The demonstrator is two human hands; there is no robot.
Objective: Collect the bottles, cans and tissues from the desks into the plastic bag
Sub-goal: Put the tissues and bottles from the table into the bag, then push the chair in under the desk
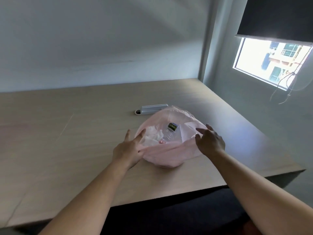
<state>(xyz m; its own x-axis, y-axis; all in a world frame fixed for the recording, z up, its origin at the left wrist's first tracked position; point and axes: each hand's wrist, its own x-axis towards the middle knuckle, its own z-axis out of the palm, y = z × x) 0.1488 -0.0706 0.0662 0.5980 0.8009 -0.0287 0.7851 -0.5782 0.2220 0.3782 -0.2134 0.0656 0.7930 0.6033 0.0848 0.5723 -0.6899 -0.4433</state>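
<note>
A pink translucent plastic bag [169,155] lies open on the wooden desk [67,133]. Inside it I see crumpled white tissues [153,135] on the left and a clear plastic bottle [170,131] with a dark green label. My left hand [130,148] rests on the bag's left rim, fingers spread, pinching the edge. My right hand [210,141] holds the bag's right rim, fingers apart over the plastic. The bag's mouth is stretched between both hands.
A grey cable-port cover [152,109] sits in the desk just behind the bag. The desk's right edge and front edge run close by. A wall stands behind the desk, and a window [269,63] with a dark blind and cord is at the right.
</note>
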